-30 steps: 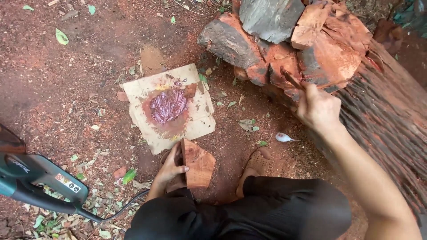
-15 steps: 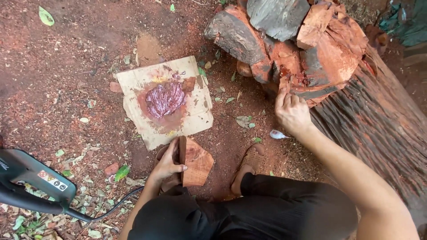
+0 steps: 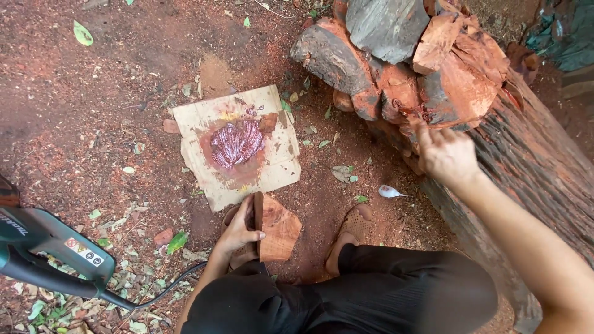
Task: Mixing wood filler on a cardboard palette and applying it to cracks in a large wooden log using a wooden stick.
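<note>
My left hand (image 3: 238, 229) grips the upper edge of a flat reddish piece of wood (image 3: 278, 229) standing on the ground between my feet. My right hand (image 3: 447, 154) is raised with fingers loosely curled, at the cut red face of a big log (image 3: 470, 93); I cannot make out anything in it. Ahead lies a square of cardboard (image 3: 198, 117) with a purple-red paint smear (image 3: 236, 143) in its middle.
A teal power tool (image 3: 46, 244) with a black cable lies at the left. Grey and red wood chunks (image 3: 383, 28) are piled on the log. A small white object (image 3: 390, 192) lies on the red soil, with scattered leaves. My sandalled foot (image 3: 349, 232) is near the log.
My right hand has drawn back from the log's top down and toward me. The view has shifted slightly. My left hand stays on the piece of wood.
</note>
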